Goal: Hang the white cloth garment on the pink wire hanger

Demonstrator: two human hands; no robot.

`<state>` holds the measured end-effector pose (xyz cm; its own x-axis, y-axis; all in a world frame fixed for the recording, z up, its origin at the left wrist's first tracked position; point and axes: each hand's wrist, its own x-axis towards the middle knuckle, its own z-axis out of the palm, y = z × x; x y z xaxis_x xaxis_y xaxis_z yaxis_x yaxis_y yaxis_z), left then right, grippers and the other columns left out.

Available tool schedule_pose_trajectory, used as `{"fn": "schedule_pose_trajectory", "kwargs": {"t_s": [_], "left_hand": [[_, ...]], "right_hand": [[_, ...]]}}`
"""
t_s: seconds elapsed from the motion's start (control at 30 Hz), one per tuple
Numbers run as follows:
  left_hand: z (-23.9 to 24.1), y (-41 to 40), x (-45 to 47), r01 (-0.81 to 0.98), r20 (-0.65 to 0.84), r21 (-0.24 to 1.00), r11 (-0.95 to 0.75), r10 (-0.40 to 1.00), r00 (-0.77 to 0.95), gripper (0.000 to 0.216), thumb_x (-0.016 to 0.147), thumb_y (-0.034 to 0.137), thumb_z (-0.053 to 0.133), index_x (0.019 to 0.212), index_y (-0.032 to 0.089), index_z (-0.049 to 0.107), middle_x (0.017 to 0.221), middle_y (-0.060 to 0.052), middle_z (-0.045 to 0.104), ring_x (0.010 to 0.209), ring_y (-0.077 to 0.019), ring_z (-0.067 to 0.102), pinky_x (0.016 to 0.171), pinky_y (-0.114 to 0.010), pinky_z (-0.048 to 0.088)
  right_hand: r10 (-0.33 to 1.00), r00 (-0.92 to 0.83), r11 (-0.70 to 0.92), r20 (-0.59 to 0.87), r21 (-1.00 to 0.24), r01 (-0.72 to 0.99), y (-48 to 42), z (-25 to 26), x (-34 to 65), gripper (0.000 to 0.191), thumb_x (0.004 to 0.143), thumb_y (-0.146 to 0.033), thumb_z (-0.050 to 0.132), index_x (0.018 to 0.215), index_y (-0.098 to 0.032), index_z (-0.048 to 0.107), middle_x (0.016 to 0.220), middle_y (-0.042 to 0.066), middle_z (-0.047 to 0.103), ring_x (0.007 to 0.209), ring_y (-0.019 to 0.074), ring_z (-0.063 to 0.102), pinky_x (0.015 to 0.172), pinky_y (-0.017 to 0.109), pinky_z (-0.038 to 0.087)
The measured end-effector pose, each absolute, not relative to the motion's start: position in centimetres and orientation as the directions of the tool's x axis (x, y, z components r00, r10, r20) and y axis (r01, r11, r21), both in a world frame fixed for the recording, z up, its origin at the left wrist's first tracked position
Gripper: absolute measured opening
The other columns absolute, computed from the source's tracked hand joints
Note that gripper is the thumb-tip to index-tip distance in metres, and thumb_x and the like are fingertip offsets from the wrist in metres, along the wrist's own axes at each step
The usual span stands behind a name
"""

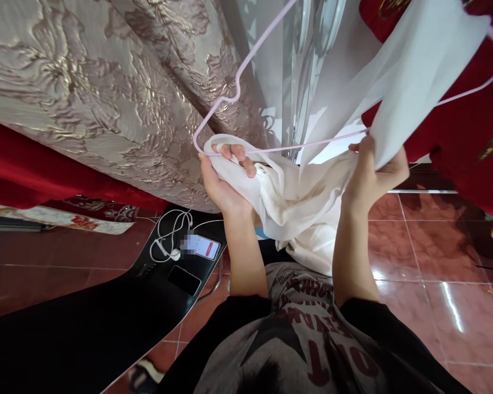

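My left hand (223, 178) is closed around one end of a thin pale pink hanger (246, 63) and a bunched fold of white cloth (296, 197). My right hand (373, 172) is closed on the same white cloth where it drapes over the hanger's lower bar. The cloth hangs down between my forearms and rises to the upper right across the hanger's far end. The hanger's hook runs up out of view.
A beige floral curtain (107, 93) fills the upper left, with red fabric (468, 137) on the right. A black table (107, 317) at the lower left carries two phones (203, 246) and a white cable (168, 235). Glossy red floor tiles (427, 273) lie below.
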<state>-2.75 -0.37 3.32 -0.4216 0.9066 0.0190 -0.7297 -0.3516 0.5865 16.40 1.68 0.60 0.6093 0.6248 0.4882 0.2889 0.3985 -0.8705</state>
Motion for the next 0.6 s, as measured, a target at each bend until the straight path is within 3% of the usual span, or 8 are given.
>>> {"fn": "schedule_pose_trajectory", "kwargs": {"t_s": [0.13,0.3,0.4,0.5,0.6], "left_hand": [[3.4,-0.5,-2.6,-0.715,-0.026,0.625,-0.315,0.906,-0.422,0.051,0.111,0.049,0.016,0.075,0.022,0.04,0.072,-0.002,0.039,0.049,-0.0143,0.029,0.046,-0.03,0.022],[3.6,-0.7,-2.3,-0.712,-0.013,0.623,-0.324,0.906,-0.423,0.05,0.111,0.049,0.015,0.076,0.022,0.039,0.073,-0.002,0.04,0.047,-0.0131,0.026,0.047,-0.032,0.018],[3.7,-0.7,-2.4,-0.723,-0.022,0.619,-0.308,0.913,-0.408,0.053,0.111,0.05,0.012,0.075,0.022,0.038,0.071,-0.001,0.041,0.044,-0.0114,0.026,0.046,-0.032,0.018],[3.8,-0.7,-2.5,-0.733,-0.038,0.613,-0.295,0.916,-0.4,0.053,0.111,0.052,0.012,0.075,0.022,0.037,0.069,0.0,0.043,0.042,-0.0108,0.026,0.045,-0.031,0.018],[3.8,-0.7,-2.5,-0.745,-0.034,0.594,-0.305,0.915,-0.402,0.053,0.111,0.051,0.013,0.074,0.022,0.037,0.068,-0.001,0.042,0.042,-0.0109,0.026,0.045,-0.03,0.017]], "right_hand": [[0.511,0.692,0.46,0.51,-0.842,0.28,1.5,2.0,16.2,0.018,0.093,-0.029,0.054,0.082,-0.02,0.044,0.076,0.0,0.049,0.069,0.011,0.056,0.076,0.035,0.055],[0.513,0.691,0.477,0.509,-0.839,0.264,1.3,2.8,17.0,0.026,0.089,-0.034,0.057,0.074,-0.021,0.04,0.065,-0.003,0.041,0.059,0.0091,0.049,0.062,0.03,0.046],[0.661,0.57,0.391,0.488,-0.872,0.293,0.6,3.4,17.9,0.031,0.084,-0.037,0.063,0.07,-0.017,0.045,0.07,-0.001,0.042,0.067,0.0068,0.043,0.064,0.025,0.037],[0.86,0.343,0.28,0.377,-0.912,0.3,-0.7,5.1,19.0,0.028,0.087,-0.04,0.064,0.081,-0.014,0.056,0.078,0.001,0.049,0.074,0.007,0.045,0.07,0.025,0.036],[0.917,0.227,0.224,0.329,-0.894,0.389,-2.3,7.6,19.7,0.033,0.095,-0.043,0.056,0.078,-0.015,0.051,0.074,0.0,0.044,0.07,0.0061,0.041,0.067,0.024,0.033]]}}
